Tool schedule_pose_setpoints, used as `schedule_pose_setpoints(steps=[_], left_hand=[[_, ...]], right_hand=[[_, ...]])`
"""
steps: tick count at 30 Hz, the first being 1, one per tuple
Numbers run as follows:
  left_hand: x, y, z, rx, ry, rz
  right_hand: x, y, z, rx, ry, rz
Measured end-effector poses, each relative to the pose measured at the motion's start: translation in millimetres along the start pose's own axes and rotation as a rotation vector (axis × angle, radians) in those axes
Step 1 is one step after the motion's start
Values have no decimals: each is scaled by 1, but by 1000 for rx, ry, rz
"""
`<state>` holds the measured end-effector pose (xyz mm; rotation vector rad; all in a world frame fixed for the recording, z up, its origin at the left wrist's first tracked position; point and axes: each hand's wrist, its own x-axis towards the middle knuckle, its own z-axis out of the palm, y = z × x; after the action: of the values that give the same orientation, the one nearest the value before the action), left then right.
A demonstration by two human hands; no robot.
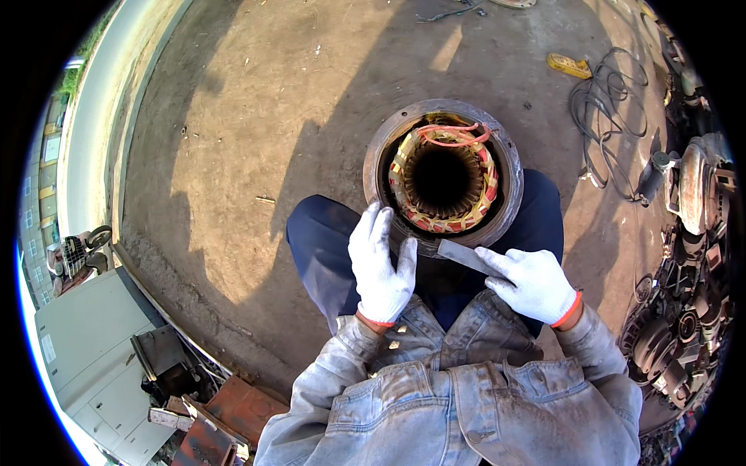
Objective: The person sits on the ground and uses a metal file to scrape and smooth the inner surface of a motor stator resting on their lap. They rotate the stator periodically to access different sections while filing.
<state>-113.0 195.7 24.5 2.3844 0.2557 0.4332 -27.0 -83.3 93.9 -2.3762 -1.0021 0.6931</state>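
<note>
A round motor stator [507, 203] stands between my knees with its open end up. Bound copper-and-yellow windings [398, 177] ring its dark bore, and red lead wires [454, 140] lie across their far side. My left hand [381, 268], in a white glove with an orange cuff, rests its outstretched fingers on the near-left part of the rim. My right hand [536, 281], gloved alike, is closed round a flat grey metal blade [460, 254]. The blade's end reaches the near rim; whether it touches is unclear. Its grip end is hidden in the glove.
A coiled dark cable [610, 109] lies on the dirt ground at the right, near a yellow object [569, 65]. Piled metal parts [684, 326] line the right edge. Pale cabinets [89, 342] and rusty metal boxes [233, 412] stand at the lower left.
</note>
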Motion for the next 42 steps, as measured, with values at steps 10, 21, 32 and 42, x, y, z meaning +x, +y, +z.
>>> schedule_pose_setpoints(steps=[10,21,32,42], left_hand=[[80,-54,53,-672,78,-602],[67,-108,64,-160,-3,-48],[66,-89,76,-1050,144,-669],[69,-97,66,-919,63,-557]], right_hand=[[38,-20,28,365,-32,90],[34,-9,30,259,68,38],[49,-4,46,204,145,-71],[64,-44,60,149,199,90]])
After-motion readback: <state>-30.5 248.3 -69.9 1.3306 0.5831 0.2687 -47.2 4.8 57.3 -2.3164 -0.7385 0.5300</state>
